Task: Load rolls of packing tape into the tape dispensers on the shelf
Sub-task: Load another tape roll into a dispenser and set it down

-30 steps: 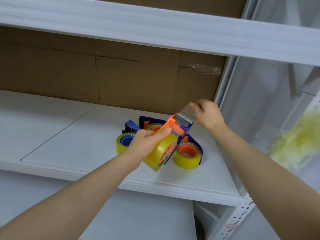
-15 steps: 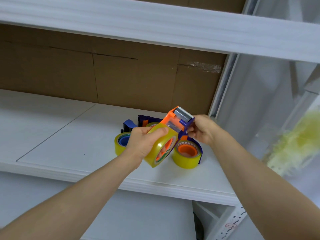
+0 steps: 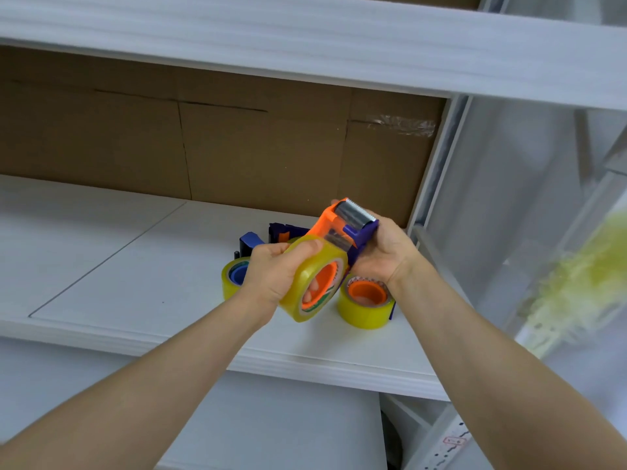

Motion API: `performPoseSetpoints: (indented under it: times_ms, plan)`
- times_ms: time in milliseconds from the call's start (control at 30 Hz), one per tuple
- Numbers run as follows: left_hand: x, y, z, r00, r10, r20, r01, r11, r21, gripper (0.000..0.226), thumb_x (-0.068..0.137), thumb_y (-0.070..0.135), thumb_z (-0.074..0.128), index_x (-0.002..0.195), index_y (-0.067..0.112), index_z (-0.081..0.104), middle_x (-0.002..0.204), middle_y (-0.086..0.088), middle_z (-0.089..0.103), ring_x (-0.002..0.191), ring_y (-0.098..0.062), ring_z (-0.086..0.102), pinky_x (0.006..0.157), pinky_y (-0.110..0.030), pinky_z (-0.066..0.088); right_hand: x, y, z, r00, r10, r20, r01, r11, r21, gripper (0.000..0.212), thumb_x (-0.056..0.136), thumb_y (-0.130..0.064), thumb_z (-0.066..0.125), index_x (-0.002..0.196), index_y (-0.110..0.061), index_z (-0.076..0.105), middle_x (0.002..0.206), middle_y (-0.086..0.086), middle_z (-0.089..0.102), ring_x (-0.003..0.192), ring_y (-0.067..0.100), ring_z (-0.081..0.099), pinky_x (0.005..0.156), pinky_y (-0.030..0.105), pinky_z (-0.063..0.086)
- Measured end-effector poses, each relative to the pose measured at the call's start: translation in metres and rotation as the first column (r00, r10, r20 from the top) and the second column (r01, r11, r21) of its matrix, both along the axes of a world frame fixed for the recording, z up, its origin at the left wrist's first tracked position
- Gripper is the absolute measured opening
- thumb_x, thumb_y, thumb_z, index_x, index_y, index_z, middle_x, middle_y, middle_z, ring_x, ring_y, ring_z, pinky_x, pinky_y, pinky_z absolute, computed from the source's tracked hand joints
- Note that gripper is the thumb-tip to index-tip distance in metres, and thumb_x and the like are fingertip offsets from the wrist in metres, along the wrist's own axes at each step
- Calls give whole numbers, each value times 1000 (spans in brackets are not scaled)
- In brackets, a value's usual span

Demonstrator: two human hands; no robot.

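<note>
I hold an orange and purple tape dispenser (image 3: pixel 342 222) above the white shelf (image 3: pixel 142 276), with a yellowish clear tape roll (image 3: pixel 314 262) mounted on it. My left hand (image 3: pixel 274 269) grips the roll's rim, thumb on top. My right hand (image 3: pixel 383 256) wraps the dispenser's purple head from the right, under its metal blade plate. On the shelf below lie a tape roll on an orange hub (image 3: pixel 366 303) and a roll on a blue hub (image 3: pixel 232 278), each in a blue dispenser; a third dispenser (image 3: pixel 283 230) behind is mostly hidden.
Brown cardboard (image 3: pixel 217 144) lines the back of the shelf. A white upper shelf board (image 3: pixel 305 42) hangs overhead. The metal upright (image 3: pixel 431 174) stands just right of my hands. A pale yellow fluffy mass (image 3: pixel 583 276) is blurred at far right.
My right hand let go of the pulled-out tape end above the dispenser and came down to grip the dispenser's purple head. The dispenser tilted slightly upward.
</note>
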State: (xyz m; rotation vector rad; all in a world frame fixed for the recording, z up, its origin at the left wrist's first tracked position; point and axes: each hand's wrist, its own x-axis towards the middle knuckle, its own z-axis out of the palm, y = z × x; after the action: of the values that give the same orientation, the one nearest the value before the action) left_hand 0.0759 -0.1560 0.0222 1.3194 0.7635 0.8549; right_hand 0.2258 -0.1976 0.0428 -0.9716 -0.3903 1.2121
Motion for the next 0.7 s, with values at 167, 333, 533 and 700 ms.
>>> performPoseSetpoints:
  times_ms: [167,333,533,700]
  plan:
    - [9,18,9,979,119,164,-81,972,-220,37,74,37,67,49,11,63,39,-5,53,31,-17,46,43,-20,42,8,6,-14,980,-111,164,103,993,59,25,93,0,38,108,-3,57,81,8,71,74,18,67,74,28,56]
    - [21,29,32,890,3,455,163,931,-325,39,91,42,46,63,17,56,39,4,49,35,-9,46,43,-14,43,10,-15,-4,870,41,492,-12,998,-63,48,77,-44,67,118,-21,57,111,4,66,103,20,63,92,36,51]
    - [29,22,4,942,-169,291,247,935,-254,48,94,53,34,92,19,69,85,-3,75,85,-18,70,74,-30,57,-10,-14,-12,634,-71,770,243,964,-111,21,85,-21,61,104,-16,55,102,6,65,84,16,64,62,27,59]
    - [7,35,-37,856,125,-502,-9,974,227,64,91,59,29,65,11,61,67,-11,66,67,-23,62,80,-36,51,-7,-26,-35,92,283,955,441,848,-294,26,83,-33,54,99,-15,60,96,11,65,91,31,61,68,31,48]
